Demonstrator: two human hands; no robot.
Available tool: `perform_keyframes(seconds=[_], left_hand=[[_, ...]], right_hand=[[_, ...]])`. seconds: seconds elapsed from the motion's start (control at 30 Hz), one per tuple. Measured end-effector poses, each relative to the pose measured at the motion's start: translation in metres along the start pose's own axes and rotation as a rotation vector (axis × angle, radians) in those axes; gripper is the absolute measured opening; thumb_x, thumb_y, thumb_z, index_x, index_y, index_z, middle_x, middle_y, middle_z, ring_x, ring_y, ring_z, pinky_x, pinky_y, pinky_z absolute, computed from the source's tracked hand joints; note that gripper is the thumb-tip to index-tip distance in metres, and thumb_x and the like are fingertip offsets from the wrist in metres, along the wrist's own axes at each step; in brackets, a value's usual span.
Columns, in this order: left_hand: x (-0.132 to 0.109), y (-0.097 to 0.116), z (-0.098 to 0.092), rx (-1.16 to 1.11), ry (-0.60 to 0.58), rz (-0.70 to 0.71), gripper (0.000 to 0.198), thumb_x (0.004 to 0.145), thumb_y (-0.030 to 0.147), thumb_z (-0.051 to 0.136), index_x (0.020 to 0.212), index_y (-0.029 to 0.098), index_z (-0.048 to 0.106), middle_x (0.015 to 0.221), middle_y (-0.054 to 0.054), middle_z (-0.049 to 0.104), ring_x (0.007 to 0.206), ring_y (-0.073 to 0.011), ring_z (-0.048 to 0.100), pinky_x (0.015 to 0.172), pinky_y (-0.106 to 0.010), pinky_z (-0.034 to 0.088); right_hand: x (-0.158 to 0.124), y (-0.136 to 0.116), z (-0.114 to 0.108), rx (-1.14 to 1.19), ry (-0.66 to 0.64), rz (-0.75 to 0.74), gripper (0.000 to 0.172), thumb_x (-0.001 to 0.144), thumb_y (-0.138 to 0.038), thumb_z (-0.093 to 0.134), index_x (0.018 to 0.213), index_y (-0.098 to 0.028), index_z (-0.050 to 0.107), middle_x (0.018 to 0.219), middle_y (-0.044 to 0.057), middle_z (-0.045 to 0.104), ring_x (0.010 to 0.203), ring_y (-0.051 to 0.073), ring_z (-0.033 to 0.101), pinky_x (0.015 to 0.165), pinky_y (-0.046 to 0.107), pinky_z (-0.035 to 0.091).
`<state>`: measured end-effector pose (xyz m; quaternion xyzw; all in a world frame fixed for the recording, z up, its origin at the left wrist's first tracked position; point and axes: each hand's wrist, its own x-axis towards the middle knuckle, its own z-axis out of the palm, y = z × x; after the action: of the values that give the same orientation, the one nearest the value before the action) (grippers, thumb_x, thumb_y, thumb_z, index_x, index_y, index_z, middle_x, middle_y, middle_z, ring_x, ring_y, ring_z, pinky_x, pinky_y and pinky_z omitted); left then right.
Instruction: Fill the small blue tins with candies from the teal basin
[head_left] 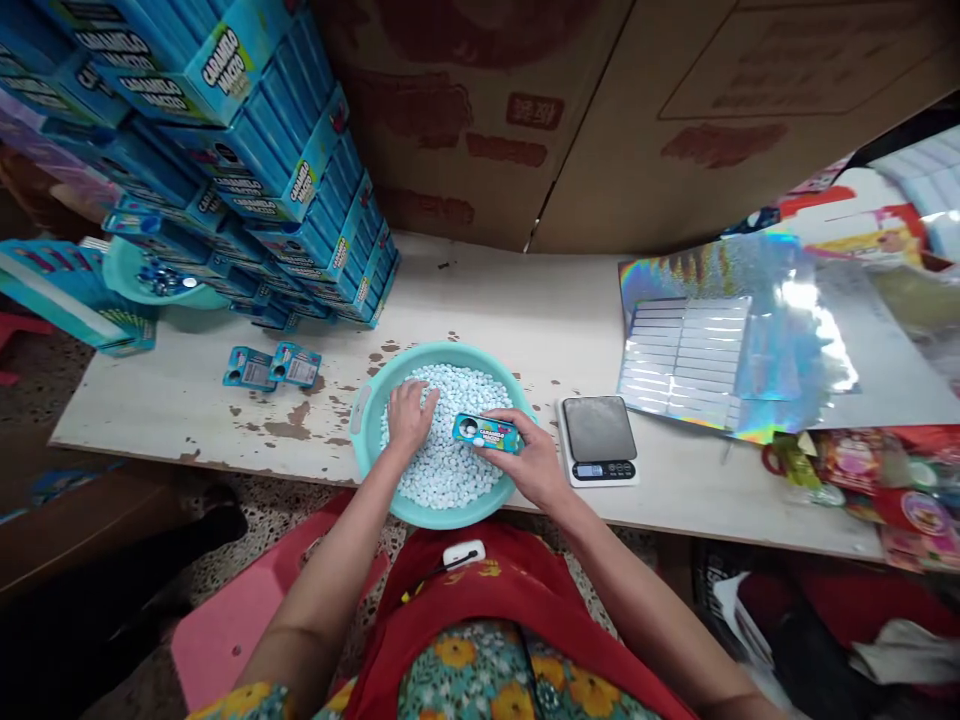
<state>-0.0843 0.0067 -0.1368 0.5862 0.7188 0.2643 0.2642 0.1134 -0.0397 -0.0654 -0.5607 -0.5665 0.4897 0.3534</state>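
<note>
A turquoise basin full of small white-blue candies sits at the table's near edge. My left hand rests in the candies with its fingers curled into them. My right hand grips a small blue candy box and holds it flat over the basin, just right of my left hand.
A small digital scale stands right of the basin. Two small blue boxes lie at the left. Stacked blue cartons rise at the back left. Holographic sheets and bright packets cover the right. Cardboard boxes stand behind.
</note>
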Motion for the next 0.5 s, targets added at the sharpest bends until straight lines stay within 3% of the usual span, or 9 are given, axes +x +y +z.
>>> perform_keyframes(seconds=[0.07, 0.13, 0.2, 0.27, 0.37, 0.5], left_hand=[[-0.004, -0.005, 0.022, 0.234, -0.017, 0.061, 0.036, 0.085, 0.045, 0.05, 0.106, 0.019, 0.063, 0.119, -0.013, 0.057, 0.114, -0.0294, 0.048, 0.098, -0.043, 0.034], [-0.012, -0.003, 0.04, 0.339, -0.085, 0.114, 0.036, 0.087, 0.04, 0.047, 0.115, 0.019, 0.059, 0.115, -0.014, 0.058, 0.108, -0.0281, 0.051, 0.095, -0.041, 0.037], [-0.018, 0.001, 0.049, 0.375, -0.159, 0.132, 0.032, 0.086, 0.032, 0.047, 0.114, 0.02, 0.059, 0.107, -0.013, 0.06, 0.1, -0.0267, 0.054, 0.087, -0.037, 0.04], [-0.022, 0.003, 0.05, 0.346, -0.158, 0.059, 0.025, 0.084, 0.03, 0.048, 0.104, 0.02, 0.062, 0.1, -0.011, 0.061, 0.094, -0.0256, 0.056, 0.079, -0.034, 0.041], [-0.02, 0.005, 0.038, 0.103, -0.08, -0.125, 0.018, 0.081, 0.035, 0.053, 0.08, 0.019, 0.062, 0.082, -0.006, 0.062, 0.081, -0.0214, 0.058, 0.072, -0.03, 0.041], [-0.021, 0.023, 0.01, -0.593, -0.003, -0.369, 0.022, 0.074, 0.04, 0.059, 0.071, 0.019, 0.054, 0.061, 0.002, 0.051, 0.05, -0.0104, 0.047, 0.05, -0.022, 0.036]], right_hand=[[0.0, 0.004, -0.002, -0.002, 0.017, 0.014, 0.035, 0.068, -0.034, 0.074, 0.099, -0.022, 0.064, 0.101, 0.003, 0.066, 0.094, 0.021, 0.062, 0.088, 0.034, 0.046], [0.002, 0.009, -0.002, -0.003, 0.022, 0.022, 0.036, 0.068, -0.034, 0.074, 0.1, -0.022, 0.063, 0.102, 0.003, 0.066, 0.094, 0.021, 0.062, 0.087, 0.034, 0.046], [0.005, 0.011, -0.002, -0.013, 0.033, 0.034, 0.037, 0.068, -0.034, 0.074, 0.1, -0.021, 0.063, 0.101, 0.003, 0.066, 0.092, 0.021, 0.063, 0.085, 0.034, 0.047], [0.006, 0.011, -0.002, -0.041, 0.047, 0.039, 0.036, 0.067, -0.035, 0.074, 0.099, -0.021, 0.062, 0.098, 0.003, 0.067, 0.089, 0.021, 0.063, 0.083, 0.033, 0.048], [0.006, 0.01, -0.006, -0.095, 0.048, 0.02, 0.034, 0.069, -0.034, 0.073, 0.099, -0.021, 0.062, 0.098, 0.003, 0.066, 0.09, 0.021, 0.062, 0.083, 0.033, 0.047], [0.003, 0.013, -0.006, -0.197, 0.019, -0.005, 0.031, 0.07, -0.029, 0.071, 0.099, -0.022, 0.061, 0.097, 0.003, 0.065, 0.09, 0.021, 0.062, 0.082, 0.034, 0.047]])
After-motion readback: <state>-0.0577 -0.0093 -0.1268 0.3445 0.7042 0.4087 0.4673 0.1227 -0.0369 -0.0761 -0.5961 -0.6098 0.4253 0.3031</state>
